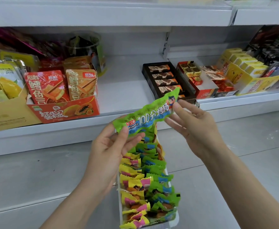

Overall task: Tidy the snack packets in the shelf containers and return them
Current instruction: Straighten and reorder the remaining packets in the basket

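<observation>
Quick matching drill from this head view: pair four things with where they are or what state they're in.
Things:
1. green packet
2. white container
3. black chocolate tray
4. red papaya box

Places or states:
A. left on the shelf
B. pinched at both ends by the left hand and right hand
C. below the hands, full of yellow and green packets
D. shelf, right of the gap

Pairs: 1-B, 2-C, 3-D, 4-A

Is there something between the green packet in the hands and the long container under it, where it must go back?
Nothing visible blocks it. The green packet is pinched at its ends by the left hand and right hand, directly above the white container, whose top is open. Its rows of packets look full, though.
</observation>
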